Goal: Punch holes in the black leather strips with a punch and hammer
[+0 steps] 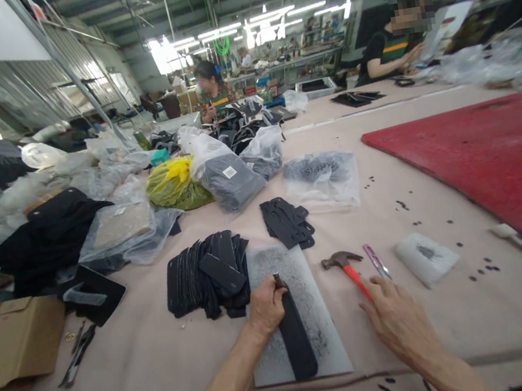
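Observation:
My left hand (266, 304) is closed around a short metal punch (278, 279), which stands near the far end of a long black fabric piece (298, 340). That piece lies on a grey-white board (271, 360) covered with dark marks. Over to the right, my right hand (399, 312) has its fingers on the orange handle of a claw hammer (349, 267); the grip is partly hidden under the hand. Just beyond these fingers lies a pink-handled cutter (376, 261). Left of the board is a thick pile of similar black pieces (204, 272), and a smaller stack (287, 221) lies behind it.
A small clear bag (427, 259), a mallet (518, 242) and a red sheet (481, 156) lie on the right. Cardboard box (22, 336) and scissors (77, 360) are at left. Plastic bags (228, 174) crowd the back. Small black scraps dot the table. Two people work across it.

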`<state>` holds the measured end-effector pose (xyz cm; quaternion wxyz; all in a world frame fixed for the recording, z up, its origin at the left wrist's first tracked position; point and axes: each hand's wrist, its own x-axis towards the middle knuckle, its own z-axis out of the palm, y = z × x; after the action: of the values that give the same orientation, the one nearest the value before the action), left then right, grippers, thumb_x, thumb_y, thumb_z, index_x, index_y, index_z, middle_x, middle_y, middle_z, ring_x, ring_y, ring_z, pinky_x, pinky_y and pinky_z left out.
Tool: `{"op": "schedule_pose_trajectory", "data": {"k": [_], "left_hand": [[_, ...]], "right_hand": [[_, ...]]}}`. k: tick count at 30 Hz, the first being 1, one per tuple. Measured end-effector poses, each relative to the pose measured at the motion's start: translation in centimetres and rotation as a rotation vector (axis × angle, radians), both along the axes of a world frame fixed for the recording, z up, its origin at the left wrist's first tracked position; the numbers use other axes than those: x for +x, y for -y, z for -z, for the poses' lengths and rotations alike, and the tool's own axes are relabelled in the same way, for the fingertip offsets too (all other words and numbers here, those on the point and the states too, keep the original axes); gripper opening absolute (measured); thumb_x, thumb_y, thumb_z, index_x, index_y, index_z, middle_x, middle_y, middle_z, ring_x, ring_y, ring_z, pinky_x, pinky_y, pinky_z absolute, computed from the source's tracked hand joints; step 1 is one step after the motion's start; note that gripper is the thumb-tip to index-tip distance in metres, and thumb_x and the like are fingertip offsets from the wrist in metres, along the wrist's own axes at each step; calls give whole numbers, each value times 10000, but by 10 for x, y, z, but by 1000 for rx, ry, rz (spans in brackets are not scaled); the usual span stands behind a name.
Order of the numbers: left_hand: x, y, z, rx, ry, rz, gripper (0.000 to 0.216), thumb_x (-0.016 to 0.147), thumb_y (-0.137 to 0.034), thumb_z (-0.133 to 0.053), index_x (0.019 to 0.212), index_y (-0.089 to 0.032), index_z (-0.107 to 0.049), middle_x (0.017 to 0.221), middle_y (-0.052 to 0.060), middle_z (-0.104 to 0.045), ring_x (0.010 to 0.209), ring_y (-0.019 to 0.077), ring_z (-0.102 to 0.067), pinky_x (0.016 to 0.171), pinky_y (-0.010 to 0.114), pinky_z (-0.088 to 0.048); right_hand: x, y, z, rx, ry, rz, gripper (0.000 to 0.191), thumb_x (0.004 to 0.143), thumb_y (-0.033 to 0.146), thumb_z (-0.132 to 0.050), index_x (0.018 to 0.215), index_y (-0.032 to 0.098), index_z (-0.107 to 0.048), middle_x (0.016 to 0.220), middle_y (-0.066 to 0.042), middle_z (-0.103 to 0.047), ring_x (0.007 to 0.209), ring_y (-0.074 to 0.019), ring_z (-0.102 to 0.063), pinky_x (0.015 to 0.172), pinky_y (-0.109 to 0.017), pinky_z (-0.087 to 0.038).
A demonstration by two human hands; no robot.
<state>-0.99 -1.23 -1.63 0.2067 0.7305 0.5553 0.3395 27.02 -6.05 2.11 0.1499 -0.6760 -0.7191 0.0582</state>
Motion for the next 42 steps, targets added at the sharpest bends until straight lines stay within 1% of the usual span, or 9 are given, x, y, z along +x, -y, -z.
{"op": "schedule_pose_trajectory", "data": {"k": [3,8,12,18,20,26,33,38,42], "left_hand": [[0,0,1,-22,-17,-11,136,870,-180,-497,918,-189,-624,866,68,-697,852,217,-659,788,319,-506],[1,-6,-11,-131,128,-145,164,875,-244,-484,849,-180,-633,786,42,-686,755,191,-648,738,299,-504],[-3,-10,-26,-210,400,-344,207,884,-343,-499,840,-172,-608,746,21,-670,700,176,-636,683,276,-503],[-7,17,-26,-213,326,-266,190,869,-300,-507,867,-175,-650,815,33,-705,774,187,-649,733,280,-501],[-7,26,-21,-201,316,-253,198,868,-283,-500,900,-176,-664,870,46,-720,835,199,-660,776,292,-505],[-9,28,-13,-202,320,-277,198,873,-259,-490,931,-171,-657,863,56,-721,812,204,-668,752,299,-508],[-9,26,-9,-159,275,-283,183,877,-246,-480,902,-176,-647,819,57,-706,777,201,-662,723,292,-500],[-9,27,-5,-164,293,-289,187,881,-254,-483,905,-180,-653,824,65,-706,800,207,-668,745,300,-508],[-9,29,-4,-159,333,-261,185,871,-233,-481,901,-178,-656,843,69,-704,830,210,-667,779,310,-511]], "right_hand": [[-54,0,-11,33,-140,-228,332,916,292,-504,1230,189,-526,1211,-124,-564,1104,-268,-506,911,-392,-384],[-116,6,-13,-134,-156,-325,240,845,229,-611,1085,244,-599,1071,-56,-596,976,-248,-507,800,-375,-344],[-117,3,-8,-164,-121,-315,215,827,234,-641,1038,253,-602,1039,-43,-597,966,-246,-503,786,-372,-316],[-115,-21,-10,-250,-93,-344,517,805,254,-654,1296,246,-490,1058,-62,-618,978,-250,-563,808,-365,-325],[-118,-29,-9,-275,-74,-362,502,844,254,-611,1327,245,-472,1054,-69,-634,952,-242,-591,799,-359,-328],[-129,-45,-3,-262,-83,-346,189,905,196,-523,1069,229,-610,955,-47,-666,893,-206,-614,765,-327,-318],[-140,-54,1,-211,-106,-336,178,927,138,-433,893,192,-599,922,-49,-654,889,-197,-594,766,-319,-324],[-115,-19,-4,-211,-121,-352,244,938,137,-359,827,203,-567,852,-34,-632,773,-176,-578,705,-301,-362],[-33,44,14,-189,-36,-272,324,853,87,-384,1035,232,-609,943,-40,-655,799,-186,-610,742,-326,-414]]}}
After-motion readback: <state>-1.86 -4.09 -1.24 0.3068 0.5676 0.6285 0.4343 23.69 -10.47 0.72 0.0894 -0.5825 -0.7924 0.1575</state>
